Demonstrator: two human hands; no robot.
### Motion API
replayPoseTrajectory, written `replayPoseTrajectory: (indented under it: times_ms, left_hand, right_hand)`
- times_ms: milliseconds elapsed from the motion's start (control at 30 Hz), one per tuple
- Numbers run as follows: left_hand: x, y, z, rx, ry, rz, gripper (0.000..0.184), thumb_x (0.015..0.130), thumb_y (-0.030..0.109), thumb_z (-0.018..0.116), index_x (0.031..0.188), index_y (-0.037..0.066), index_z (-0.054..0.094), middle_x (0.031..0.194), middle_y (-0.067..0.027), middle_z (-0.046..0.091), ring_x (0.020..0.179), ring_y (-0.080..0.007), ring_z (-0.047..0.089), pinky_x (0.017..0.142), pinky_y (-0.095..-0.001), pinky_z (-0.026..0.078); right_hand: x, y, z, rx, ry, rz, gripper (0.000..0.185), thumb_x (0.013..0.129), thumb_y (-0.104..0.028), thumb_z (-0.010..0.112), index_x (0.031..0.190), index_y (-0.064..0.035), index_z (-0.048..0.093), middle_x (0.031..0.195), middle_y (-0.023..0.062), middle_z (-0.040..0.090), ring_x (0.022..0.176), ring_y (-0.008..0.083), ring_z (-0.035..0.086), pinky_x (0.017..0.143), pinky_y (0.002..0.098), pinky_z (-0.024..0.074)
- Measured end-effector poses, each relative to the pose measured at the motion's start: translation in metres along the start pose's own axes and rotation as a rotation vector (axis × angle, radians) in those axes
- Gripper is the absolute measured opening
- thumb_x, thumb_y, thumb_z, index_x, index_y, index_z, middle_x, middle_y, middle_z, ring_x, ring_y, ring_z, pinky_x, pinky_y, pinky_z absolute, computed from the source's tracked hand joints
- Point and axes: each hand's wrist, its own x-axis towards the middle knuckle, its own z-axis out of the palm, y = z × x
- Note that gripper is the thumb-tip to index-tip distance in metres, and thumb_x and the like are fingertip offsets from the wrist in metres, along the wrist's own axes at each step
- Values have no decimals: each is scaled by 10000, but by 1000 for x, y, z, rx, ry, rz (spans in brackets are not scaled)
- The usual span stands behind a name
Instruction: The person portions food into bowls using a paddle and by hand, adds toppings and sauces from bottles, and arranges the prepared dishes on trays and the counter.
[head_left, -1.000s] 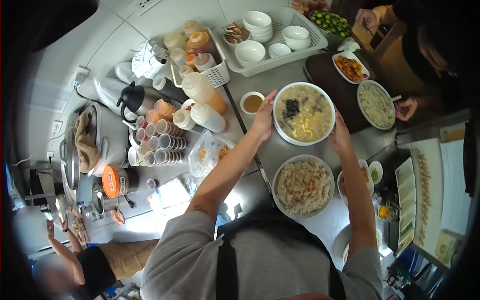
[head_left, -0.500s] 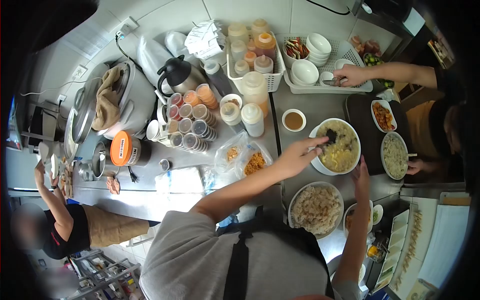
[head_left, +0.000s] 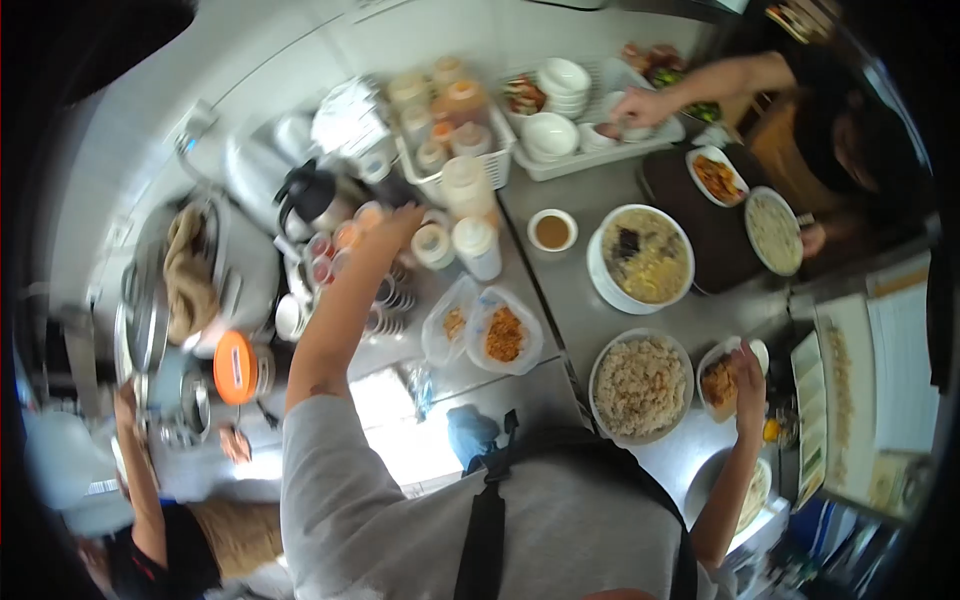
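My left hand (head_left: 405, 228) reaches over the sauce cups to the squeeze bottles; its fingers are blurred and partly hidden, so any hold cannot be made out. My right hand (head_left: 746, 375) is beside a bowl of browned food (head_left: 718, 388), fingers loosely stretched, with nothing visible in them. A large white bowl of soup (head_left: 655, 262) stands on the counter with a dark shredded topping and yellow pieces in it. Nearer to me is a bowl of rice (head_left: 641, 386). Bags of orange crumbs (head_left: 503, 335) lie left of it.
A co-worker's hand (head_left: 640, 106) is at the white basket with bowls; their other hand is by a plate (head_left: 774, 232) on a dark tray (head_left: 682, 185). A sauce dish (head_left: 552, 231) and squeeze bottles (head_left: 477, 246) stand mid-counter. Another person (head_left: 150, 540) works at left.
My left hand has left the soup bowl and swung left to the bottles. My right hand has moved from the soup bowl's rim toward the browned food. The camera view has shifted.
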Motion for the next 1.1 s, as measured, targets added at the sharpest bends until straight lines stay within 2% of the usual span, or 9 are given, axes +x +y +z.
replayPoseTrajectory:
  times_ms: [133,400,467,533,633,767,867,967,1100]
  left_hand:
    - [20,-7,13,57,-56,-3,579,717,167,703,1243,53,489,1148,-237,567,1094,-370,533,917,-421,442]
    - [14,-7,-14,-217,113,85,615,706,145,710,1258,39,459,1157,-243,552,1111,-392,508,925,-437,431]
    - [-29,23,-81,-277,103,171,667,581,85,756,1183,-2,481,1145,-236,557,1107,-406,504,939,-431,422]
    - [-42,53,-137,-193,-22,-14,830,421,127,819,1168,-4,483,1131,-228,564,1118,-380,516,953,-390,422]
    - [-40,41,-175,-8,15,113,914,357,173,835,1181,22,471,1106,-193,565,1076,-366,528,939,-388,436]
    - [-44,121,-253,5,-6,154,869,397,124,814,1186,34,460,1093,-178,560,1070,-355,529,943,-386,433]
    - [-17,187,-274,-13,-41,297,866,410,121,811,1200,31,466,1118,-180,558,1081,-342,536,950,-375,429]
    - [12,276,-274,-131,-17,377,856,444,131,803,1222,13,468,1171,-191,550,1110,-323,537,959,-357,426]
    - [92,378,-214,-97,126,575,890,471,204,815,1251,-6,442,1232,-199,511,1157,-330,501,977,-370,421]
  right_hand:
    - [-24,21,-20,-171,123,-110,416,948,-167,491,1332,-12,460,1176,105,599,1100,171,542,972,288,383]
    - [-41,30,-52,-64,322,-105,363,934,-158,525,1274,-31,519,1084,78,644,1042,141,570,928,289,415]
    - [-42,39,-64,-128,375,-67,367,931,-154,534,1278,-37,516,1077,74,648,1028,135,578,920,280,420]
    - [-42,47,-71,-102,461,-74,328,921,-154,555,1226,-32,562,1035,67,663,971,131,599,873,271,445]
    - [-47,61,-93,-84,567,-26,248,892,-171,606,1078,-11,640,906,70,685,847,121,623,769,265,480]
    - [-37,41,-128,-395,704,124,269,853,-269,661,861,-1,693,689,91,667,652,157,633,635,280,491]
    - [-4,36,-153,-533,679,220,334,824,-350,675,827,-17,686,648,113,647,591,225,615,609,304,488]
    - [19,16,-145,-559,603,52,315,822,-353,656,838,-40,686,689,129,656,619,275,621,615,332,494]
    - [32,22,-112,-350,374,-129,177,801,-190,637,893,-50,693,763,163,663,703,286,655,661,358,512]
